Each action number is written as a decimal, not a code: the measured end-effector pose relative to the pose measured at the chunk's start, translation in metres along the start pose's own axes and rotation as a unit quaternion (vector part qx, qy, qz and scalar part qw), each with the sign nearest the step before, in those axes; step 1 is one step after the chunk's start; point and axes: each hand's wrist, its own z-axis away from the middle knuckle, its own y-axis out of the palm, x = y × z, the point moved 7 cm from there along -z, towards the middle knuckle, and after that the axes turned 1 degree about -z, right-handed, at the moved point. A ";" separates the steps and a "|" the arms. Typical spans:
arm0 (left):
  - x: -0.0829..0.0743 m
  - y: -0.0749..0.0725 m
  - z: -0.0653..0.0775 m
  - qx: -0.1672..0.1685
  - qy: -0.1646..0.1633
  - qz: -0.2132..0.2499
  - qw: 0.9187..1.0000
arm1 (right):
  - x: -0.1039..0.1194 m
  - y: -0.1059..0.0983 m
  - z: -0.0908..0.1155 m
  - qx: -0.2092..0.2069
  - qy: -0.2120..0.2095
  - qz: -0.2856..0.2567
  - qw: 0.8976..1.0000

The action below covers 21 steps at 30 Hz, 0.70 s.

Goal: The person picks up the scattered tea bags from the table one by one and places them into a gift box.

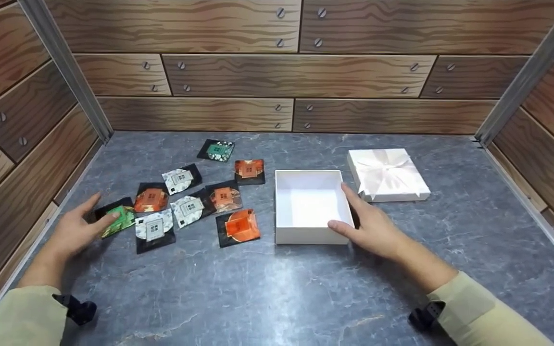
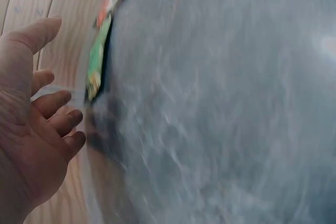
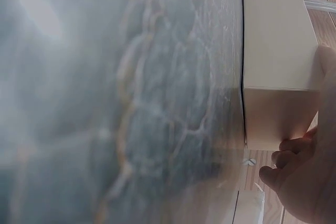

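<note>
My left hand (image 1: 75, 228) hovers beside a green-and-black square packet (image 1: 122, 218) at the left, its thumb over the packet and its fingers spread. In the left wrist view the palm of this hand (image 2: 37, 119) holds nothing. My right hand (image 1: 378, 233) grips the front right corner of an open white box (image 1: 311, 236). Its thumb lies over the rim, and its fingers rest against the right side. The box's outer walls (image 3: 278, 40) show in the right wrist view. Inside, the box holds nothing visible.
Several more packets lie left of the box: orange-and-black (image 1: 152, 198), silver-and-black (image 1: 154, 228) and dark teal (image 1: 217, 150). A white lid with a ribbon bow (image 1: 392, 175) lies behind and right of the box. Wood-patterned walls (image 1: 291, 77) border the grey marbled table (image 1: 209, 298).
</note>
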 end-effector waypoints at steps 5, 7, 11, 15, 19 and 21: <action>0.012 0.000 0.002 0.010 -0.013 0.026 1.000 | 0.000 0.000 -0.001 -0.001 0.000 0.000 1.000; 0.013 0.002 0.002 0.014 -0.011 0.030 0.999 | -0.001 0.000 0.000 -0.002 0.001 0.000 1.000; 0.013 0.006 0.001 0.024 -0.005 0.026 0.999 | -0.001 0.000 0.001 -0.001 0.001 -0.001 1.000; 0.015 0.009 0.001 0.029 -0.008 0.020 0.999 | -0.001 0.001 0.001 0.003 0.001 -0.004 1.000; 0.017 0.009 0.000 0.027 -0.012 0.019 0.999 | -0.001 0.001 0.000 0.004 0.000 -0.005 1.000; 0.018 0.009 0.000 0.024 -0.014 0.020 0.999 | -0.001 0.001 0.000 0.005 0.001 -0.006 1.000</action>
